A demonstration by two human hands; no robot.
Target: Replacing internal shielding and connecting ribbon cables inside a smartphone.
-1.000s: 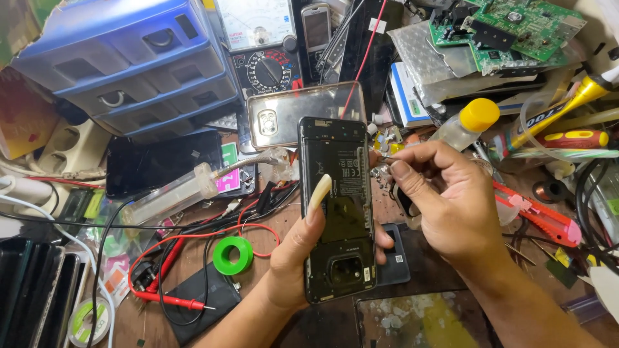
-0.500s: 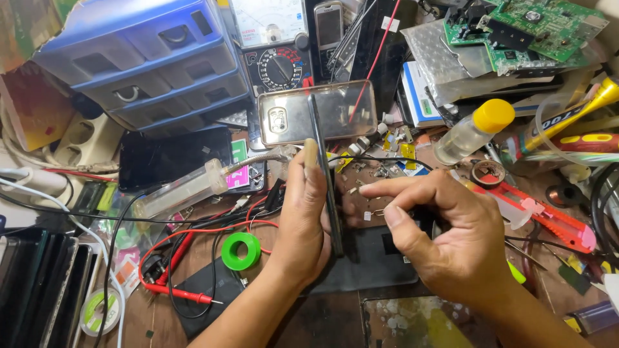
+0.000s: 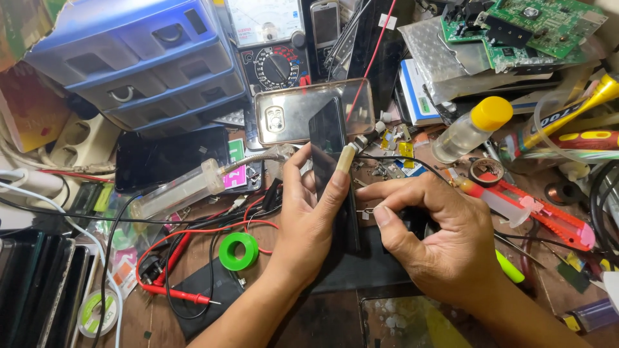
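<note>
At center frame, my left hand (image 3: 309, 219) gripped a dark phone (image 3: 329, 145) on edge, thumb pressed along its side, its long axis running from my palm toward the top of the frame. My right hand (image 3: 445, 238) pinched a small metal part (image 3: 369, 211) beside it. The repair looked unfinished, with parts scattered across the cluttered bench (image 3: 322, 322).
</note>
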